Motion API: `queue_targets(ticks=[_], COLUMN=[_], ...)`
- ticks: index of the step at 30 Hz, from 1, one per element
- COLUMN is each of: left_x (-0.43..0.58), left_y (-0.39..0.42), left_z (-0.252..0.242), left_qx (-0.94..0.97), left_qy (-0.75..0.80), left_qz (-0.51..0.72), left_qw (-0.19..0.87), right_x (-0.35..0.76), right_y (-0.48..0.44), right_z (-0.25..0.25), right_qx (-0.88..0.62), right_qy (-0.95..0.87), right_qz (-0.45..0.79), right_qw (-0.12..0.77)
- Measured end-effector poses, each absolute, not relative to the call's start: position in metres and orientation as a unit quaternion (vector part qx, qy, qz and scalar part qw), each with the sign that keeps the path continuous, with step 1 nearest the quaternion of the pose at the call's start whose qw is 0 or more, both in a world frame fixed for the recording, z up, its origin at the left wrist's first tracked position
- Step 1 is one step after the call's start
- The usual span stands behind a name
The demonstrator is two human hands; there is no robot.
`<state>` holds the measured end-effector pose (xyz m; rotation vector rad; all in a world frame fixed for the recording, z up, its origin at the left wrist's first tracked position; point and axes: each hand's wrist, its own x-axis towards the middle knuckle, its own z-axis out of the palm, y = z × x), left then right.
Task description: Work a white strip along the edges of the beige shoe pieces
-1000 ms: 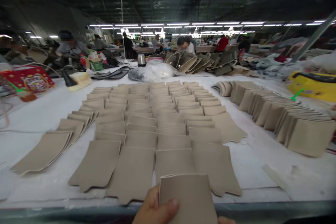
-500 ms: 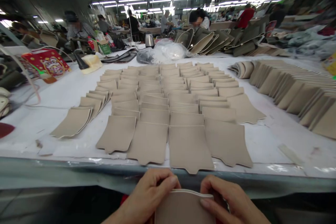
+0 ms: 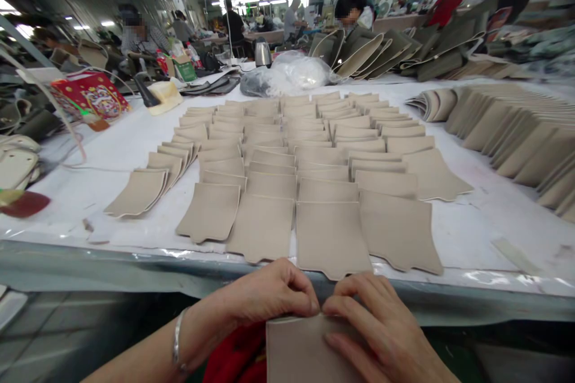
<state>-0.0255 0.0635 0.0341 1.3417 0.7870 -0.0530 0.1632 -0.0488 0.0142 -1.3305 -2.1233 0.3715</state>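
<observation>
A beige leather-like panel [image 3: 296, 350] is held low in front of me, just off the table's near edge. My left hand [image 3: 281, 296], with a silver bangle at the wrist, pinches the panel's top edge. Bent fingers of my right hand [image 3: 371, 323] grip the same edge and lie over the panel's face, hiding its right part. Beyond my hands, overlapping rows of similar beige panels [image 3: 330, 233] cover the middle of the white table [image 3: 148, 236].
A long stack of beige panels [image 3: 503, 125] leans at the right. Left are a red printed bag [image 3: 92, 96], a brush [image 3: 24, 202] and a yellowish block [image 3: 164, 96]. Behind sit clear plastic [image 3: 296, 72], dark curved panels [image 3: 359, 51] and a kettle [image 3: 263, 52]. Several people work farther back.
My left hand has moved right along the panel's top edge, close to my right hand. The right hand now reaches further over the panel's face. The view has shifted slightly.
</observation>
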Motion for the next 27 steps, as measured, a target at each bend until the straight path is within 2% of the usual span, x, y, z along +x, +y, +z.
queue_targets(ticks=[11, 17, 27], left_x=[-0.027, -0.022, -0.023], left_y=[0.052, 0.044, 0.042], left_z=[0.023, 0.018, 0.017], left_qx=[0.638, 0.7, 0.755], left_qy=[0.368, 0.346, 0.353], left_qz=[-0.02, -0.037, -0.045], left_qw=[0.676, 0.624, 0.551], right_x=[0.144, 0.148, 0.144], right_y=[-0.053, -0.05, -0.052], right_z=[0.002, 0.004, 0.004], right_qx=[-0.523, -0.523, -0.498], right_qy=[-0.784, -0.778, -0.821], right_qz=[0.08, 0.185, 0.085], right_qw=[0.326, 0.296, 0.265])
